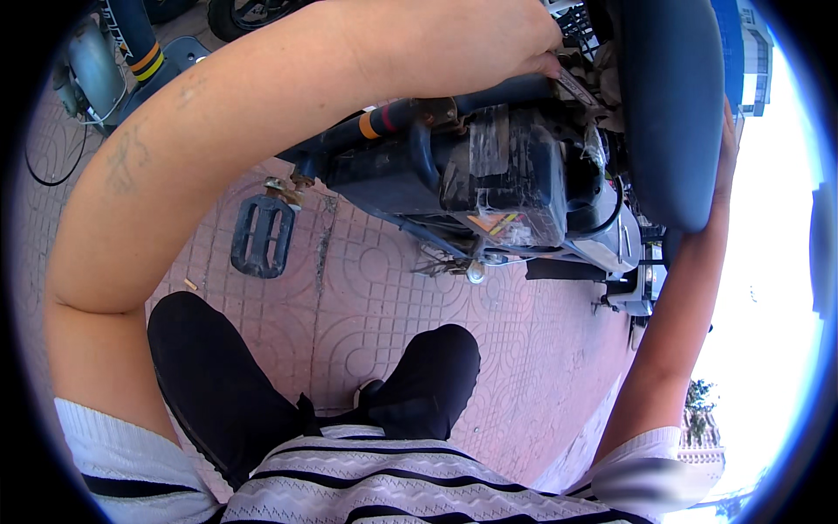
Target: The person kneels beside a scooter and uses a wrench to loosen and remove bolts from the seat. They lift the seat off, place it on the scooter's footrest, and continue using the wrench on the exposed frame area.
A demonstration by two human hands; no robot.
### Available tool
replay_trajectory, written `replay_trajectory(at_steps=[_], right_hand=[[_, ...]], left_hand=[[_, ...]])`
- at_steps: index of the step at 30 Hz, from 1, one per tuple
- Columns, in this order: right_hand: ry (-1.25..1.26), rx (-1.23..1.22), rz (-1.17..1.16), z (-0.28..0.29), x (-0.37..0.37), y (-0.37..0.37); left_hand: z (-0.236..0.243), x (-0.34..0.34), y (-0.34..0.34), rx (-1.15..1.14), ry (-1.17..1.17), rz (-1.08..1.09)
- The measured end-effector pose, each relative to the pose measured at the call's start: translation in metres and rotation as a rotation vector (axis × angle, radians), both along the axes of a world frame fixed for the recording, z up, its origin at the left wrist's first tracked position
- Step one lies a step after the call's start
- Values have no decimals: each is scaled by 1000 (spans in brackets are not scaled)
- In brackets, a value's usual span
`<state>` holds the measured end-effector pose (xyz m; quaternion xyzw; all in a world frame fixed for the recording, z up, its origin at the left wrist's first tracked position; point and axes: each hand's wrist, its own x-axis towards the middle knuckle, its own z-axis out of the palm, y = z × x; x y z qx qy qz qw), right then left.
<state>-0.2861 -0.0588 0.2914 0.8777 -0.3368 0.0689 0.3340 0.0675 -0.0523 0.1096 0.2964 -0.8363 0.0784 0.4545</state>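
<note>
My left hand [511,44] reaches across the top of an electric bike, fingers closed around a metal wrench [576,89]. The wrench points down into the gap beneath the dark saddle [670,109]; what its far end touches is too crowded to make out. My right hand [727,153] lies against the saddle's right side, its fingers mostly hidden behind it. Below the wrench sits a scuffed black battery case [506,170], with worn tape and a torn orange-yellow sticker on it.
A black pedal [264,236] sticks out toward my knees. A dark frame tube with orange and red bands [375,122] runs below my left forearm. Another bike [144,57] stands at the far left, and more vehicles [646,279] are parked beyond on the pink paving [367,288].
</note>
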Motion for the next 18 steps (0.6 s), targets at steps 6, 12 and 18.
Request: replay_trajectory(at_steps=[6,12,18], right_hand=[[-73,51,-5,-4,-1,2],[-652,350,-168,-12,34,14],[-455,163,-49,-20,43,20]], left_hand=[[-32,-28,5,-150,178,101],[-87,-81,36,328,385,-63],[-72,-89,73,493,420,-78]])
